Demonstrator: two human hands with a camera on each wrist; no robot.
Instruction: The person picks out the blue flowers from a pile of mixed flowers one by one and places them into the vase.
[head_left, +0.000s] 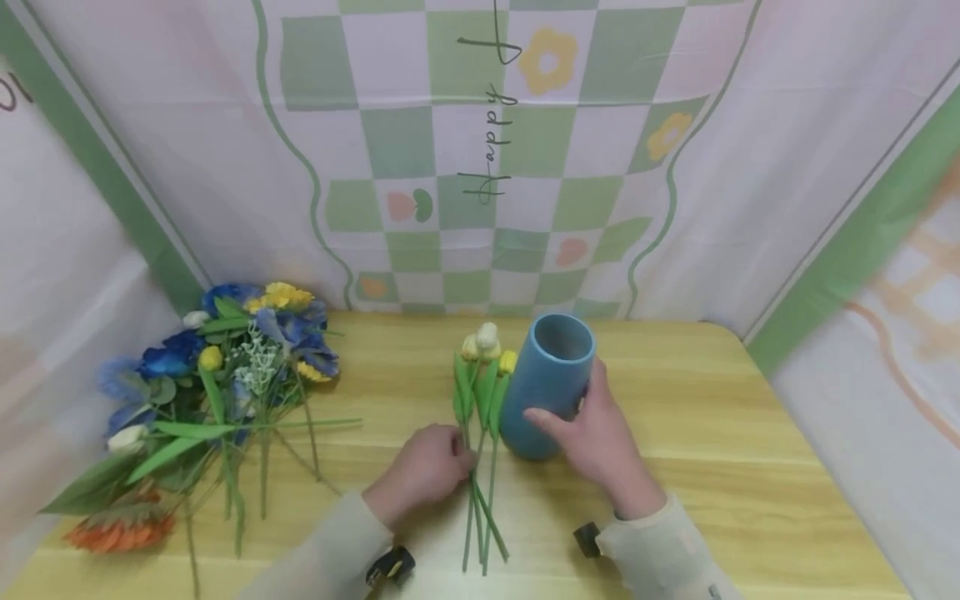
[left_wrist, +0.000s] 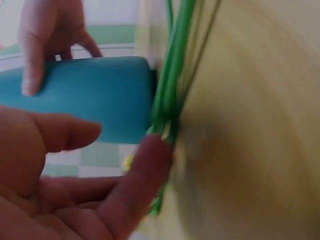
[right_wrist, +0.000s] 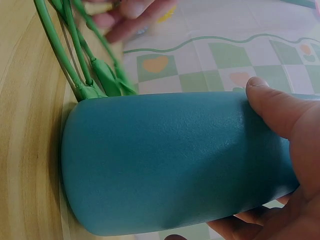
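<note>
Two hands: the left hand (head_left: pixel 423 462) is at the stems of the tulips (head_left: pixel 486 392); the right hand (head_left: pixel 603 442) grips the blue vase (head_left: pixel 536 400).
Left fingers: parted in the left wrist view, thumb away from the rest, one fingertip touching the stems; in the head view the back of the hand hides this gap.
Right fingers: curled round the vase, thumb across its near side; the head view hides most of the others, which the right wrist view partly shows.
Vase: just right of the tulips, above or on the table (head_left: pixel 720 433); whether its base rests flat is hard to tell. Its mouth shows only in the head view, the inside dim.
Tulips: white and yellow heads far, stem ends near; overlapping heads blur the count. The left wrist view smears the stems.
Flower heap (head_left: pixel 258 362): at left, blue, yellow, white and orange, tangled.
Sleeves (head_left: pixel 322 542): cut off at the near edge.
</note>
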